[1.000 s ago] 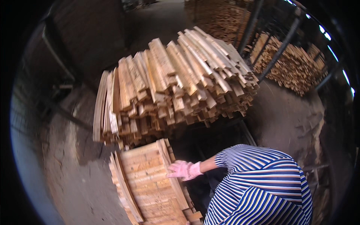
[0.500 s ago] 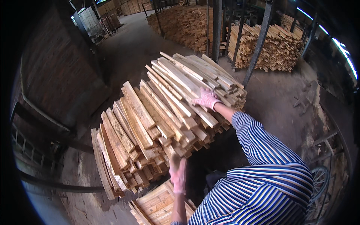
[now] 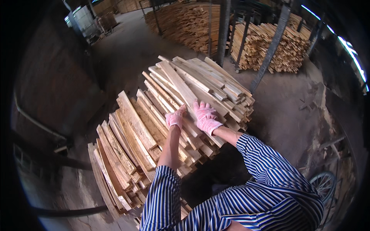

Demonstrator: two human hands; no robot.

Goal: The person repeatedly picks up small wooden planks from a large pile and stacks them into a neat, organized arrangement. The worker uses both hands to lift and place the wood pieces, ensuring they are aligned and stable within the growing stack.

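Observation:
A large stack of pale wooden planks fills the middle, its long pieces lying side by side in layers. Both hands wear pink gloves and are at one wide plank (image 3: 176,81) on top of the stack. My left hand (image 3: 176,118) is closed at the plank's left edge, thumb side toward my right hand. Over the right side of the plank's near part, my right hand (image 3: 206,117) curls its fingers. The undersides of both hands are hidden, as is the near end of the plank between them.
Behind, more timber is piled: a wide stack (image 3: 187,25) and a loose-ended stack (image 3: 271,48) beside dark metal posts (image 3: 271,48). A spoked wheel (image 3: 323,186) stands at lower right. Dark curved bars (image 3: 73,211) cross the lower left.
My left hand has risen from the stack's near edge to the plank beside my right hand. My right hand has come slightly nearer, and the top plank has shifted with it.

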